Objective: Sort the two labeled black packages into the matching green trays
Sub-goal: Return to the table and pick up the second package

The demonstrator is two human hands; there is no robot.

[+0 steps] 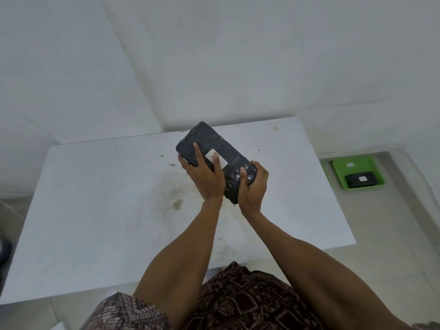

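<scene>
A long black wrapped package (215, 146) with a small white label is held above the white table (95, 210), tilted with its far end up-left. My left hand (204, 177) grips its left side, thumb on the label. My right hand (253, 186) clasps its near end. On the floor to the right lies a green tray (338, 169) with a white label; a smaller black package (360, 181) with a white label rests inside it. Only this one tray is in view.
The white table has brown stains near its middle (176, 203). Its far edge meets white walls at a corner. Tiled floor runs along the right side. A dark object (4, 253) sits at the left edge. Patterned fabric (238, 301) covers my lap.
</scene>
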